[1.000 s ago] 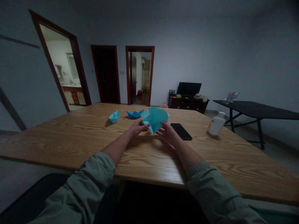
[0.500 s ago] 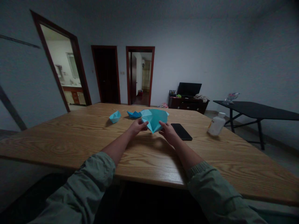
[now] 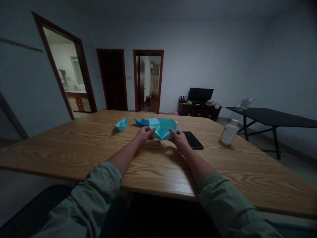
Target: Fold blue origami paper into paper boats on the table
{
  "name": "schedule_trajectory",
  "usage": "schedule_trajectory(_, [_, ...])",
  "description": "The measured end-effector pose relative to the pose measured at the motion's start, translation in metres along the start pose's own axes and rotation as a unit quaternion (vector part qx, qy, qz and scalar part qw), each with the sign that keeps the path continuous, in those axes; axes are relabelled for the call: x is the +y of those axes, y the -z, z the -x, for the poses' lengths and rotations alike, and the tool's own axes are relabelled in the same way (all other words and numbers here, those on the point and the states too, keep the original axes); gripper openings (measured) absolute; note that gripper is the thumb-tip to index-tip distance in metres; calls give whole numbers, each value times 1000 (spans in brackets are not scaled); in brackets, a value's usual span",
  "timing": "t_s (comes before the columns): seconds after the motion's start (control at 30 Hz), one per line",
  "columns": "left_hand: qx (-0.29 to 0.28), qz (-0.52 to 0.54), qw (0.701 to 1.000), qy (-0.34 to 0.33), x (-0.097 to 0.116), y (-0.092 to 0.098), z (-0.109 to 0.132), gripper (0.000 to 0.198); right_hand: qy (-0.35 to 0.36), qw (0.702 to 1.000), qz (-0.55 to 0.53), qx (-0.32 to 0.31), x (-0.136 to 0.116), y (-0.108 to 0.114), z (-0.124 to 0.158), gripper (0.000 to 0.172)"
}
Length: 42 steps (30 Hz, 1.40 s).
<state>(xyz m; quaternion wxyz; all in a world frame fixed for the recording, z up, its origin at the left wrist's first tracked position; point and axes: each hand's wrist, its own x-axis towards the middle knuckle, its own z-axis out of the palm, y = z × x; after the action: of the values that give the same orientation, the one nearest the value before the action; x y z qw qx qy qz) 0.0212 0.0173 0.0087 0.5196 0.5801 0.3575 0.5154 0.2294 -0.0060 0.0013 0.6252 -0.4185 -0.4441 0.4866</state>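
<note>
Folded turquoise paper (image 3: 166, 128) has tipped down since a second ago: its far edge sits lower, and its near side, pointed then, now looks shorter and blunter, with the hollow opening toward the viewer. Both thumbs have shifted a little along the near folds, while the things around have stayed where they were.

The left hand (image 3: 145, 133) grips the left side of the paper, and the right hand (image 3: 179, 138) grips the right side. On each, the fingers are closed on the paper, thumb on the near face and the others partly hidden behind or beneath. The paper is between the hands, over the middle of the wooden counter (image 3: 153, 168), with a shadow below it; whether any part touches the wood cannot be told.

Just beyond the left hand lies a darker blue paper boat (image 3: 141, 122), partly covered by the paper in this view. A pale blue paper boat (image 3: 122, 124) stands farther left. Near the right hand, a black phone-like slab (image 3: 195, 141) lies flat, partly hidden by that hand. Well to the right, a whitish bottle (image 3: 229, 133) stands upright with its cap on.
</note>
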Motion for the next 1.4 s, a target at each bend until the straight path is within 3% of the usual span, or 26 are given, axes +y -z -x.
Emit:
schedule_trajectory(0.2, [-12, 36, 999, 12, -1, -2, 0, 52, 1, 999, -16, -35, 0, -2, 2, 39])
schedule_trajectory(0.47, [-107, 88, 989, 48, -7, -10, 8, 56, -55, 984, -19, -168, 0, -13, 21, 39])
schedule_trajectory(0.6, [-98, 85, 990, 44, -5, -11, 11, 56, -33, 979, 14, -199, 7, -13, 22, 41])
schedule_trajectory(0.73, [-65, 77, 994, 31, -1, -12, 11, 56, -28, 983, 24, -179, 9, -14, 20, 40])
schedule_trajectory(0.9, [-21, 73, 997, 21, 0, -14, 10, 56, -44, 994, 21, -99, 5, -16, 18, 37])
schedule_trajectory(1.03, [-66, 99, 992, 43, -5, -15, 9, 62, -42, 997, -7, -72, 6, -17, 15, 36])
schedule_trajectory(1.2, [-126, 84, 980, 129, -12, -16, 12, 70, -55, 995, -49, -61, 7, -16, 11, 37])
schedule_trajectory(1.4, [-134, 109, 982, 81, -8, -18, 12, 61, -71, 987, -77, -121, 4, -21, 17, 45])
